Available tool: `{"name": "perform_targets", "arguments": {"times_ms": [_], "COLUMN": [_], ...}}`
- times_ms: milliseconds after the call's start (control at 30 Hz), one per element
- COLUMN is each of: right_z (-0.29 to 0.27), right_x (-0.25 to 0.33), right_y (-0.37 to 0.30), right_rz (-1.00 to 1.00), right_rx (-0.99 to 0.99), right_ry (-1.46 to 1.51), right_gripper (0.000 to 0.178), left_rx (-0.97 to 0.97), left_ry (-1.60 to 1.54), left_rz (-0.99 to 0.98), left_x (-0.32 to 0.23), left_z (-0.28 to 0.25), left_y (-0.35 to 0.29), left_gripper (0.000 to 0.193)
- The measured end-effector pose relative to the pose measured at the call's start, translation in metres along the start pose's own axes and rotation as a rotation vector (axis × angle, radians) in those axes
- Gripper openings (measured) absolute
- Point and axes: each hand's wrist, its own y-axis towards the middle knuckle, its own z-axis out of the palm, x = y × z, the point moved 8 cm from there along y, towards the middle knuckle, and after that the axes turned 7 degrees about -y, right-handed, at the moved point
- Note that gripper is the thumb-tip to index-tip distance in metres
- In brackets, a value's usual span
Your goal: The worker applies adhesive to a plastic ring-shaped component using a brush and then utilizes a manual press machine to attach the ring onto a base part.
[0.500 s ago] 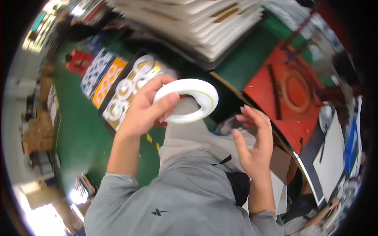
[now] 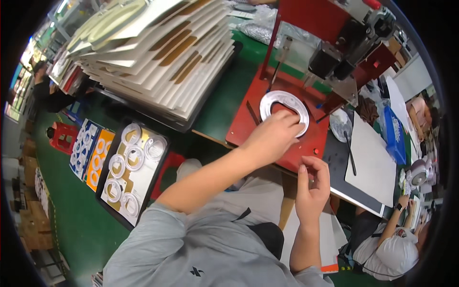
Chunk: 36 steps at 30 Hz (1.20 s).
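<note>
My left hand reaches forward across my body to a white plastic ring lying on a red press base. Its bent fingers close over the ring's near side and inner opening; the fingertips are partly hidden. My right hand hovers beside the front edge of the table, curled loosely with thumb and fingers apart and nothing visible in it. Behind the ring rises the red hand press, with a clear plate and dark clamp parts above the base.
At the left stands a black tray of white rings. A tall stack of white sheets lies behind it. On the right are a grey-white board, a black pen and a blue bin. A co-worker sits at the lower right.
My left hand has carried the white ring from in front of my body rightward onto the red base. My right hand stays near the table edge, slightly lower. The view has turned right.
</note>
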Motion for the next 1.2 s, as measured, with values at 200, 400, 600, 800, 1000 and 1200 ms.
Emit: {"name": "perform_targets", "arguments": {"times_ms": [200,400,600,800,1000,1200], "right_z": [0.010,0.066,0.070,0.060,0.049,0.044], "right_x": [0.012,0.003,0.010,0.036,0.029,0.044], "right_y": [0.022,0.031,0.011,-0.015,-0.038,-0.029], "right_rz": [-0.108,-0.328,-0.286,-0.326,-0.289,-0.151], "right_rx": [-0.018,0.223,0.244,0.247,0.324,0.427], "right_ry": [-0.147,-0.535,-0.582,-0.153,-0.094,0.142], "right_gripper": [0.018,0.055,0.051,0.024,0.015,0.016], "left_rx": [-0.068,-0.447,-0.575,0.035,0.230,0.073], "left_ry": [-0.211,0.122,0.444,0.771,0.775,0.623], "left_rz": [0.123,0.301,-0.017,-0.089,-0.229,-0.140], "left_x": [-0.007,-0.093,-0.044,0.023,0.051,-0.010], "left_z": [-0.001,-0.190,-0.350,-0.389,-0.385,-0.362], "left_y": [-0.007,-0.017,0.005,0.052,0.065,0.061], "left_gripper": [0.031,0.033,0.024,0.031,0.024,0.025]}}
